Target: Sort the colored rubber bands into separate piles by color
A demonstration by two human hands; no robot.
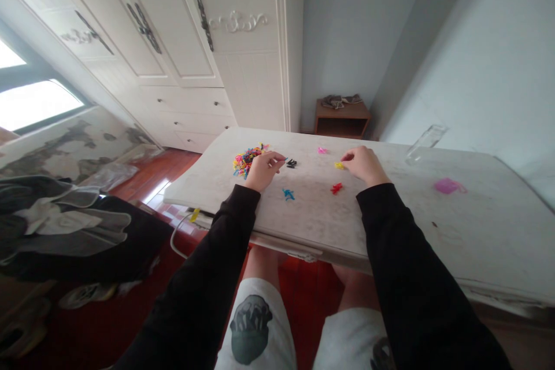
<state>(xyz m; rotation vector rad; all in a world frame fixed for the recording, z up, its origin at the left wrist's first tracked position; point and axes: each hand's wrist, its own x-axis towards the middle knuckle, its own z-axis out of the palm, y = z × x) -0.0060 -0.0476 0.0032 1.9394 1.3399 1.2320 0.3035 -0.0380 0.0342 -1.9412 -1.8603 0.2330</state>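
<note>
On the white table (312, 219) lies a mixed heap of small coloured rubber bands (246, 160) at the far left. My left hand (264, 169) rests beside the heap, fingers pinched, its tips close to a small black cluster (292, 163). My right hand (364, 165) lies further right, fingers curled and pinched next to a yellow cluster (339, 166). Separate little clusters sit between the hands: blue (288, 194), red (336, 188) and pink (322, 151). What each pinch holds is too small to make out.
A clear glass jar (425, 143) lies on its side at the table's far right, with a pink item (447, 186) in front of it. White wardrobes (195, 40) stand behind, a wooden nightstand (342, 118) in the corner. Dark clothing (65, 225) is piled at the left.
</note>
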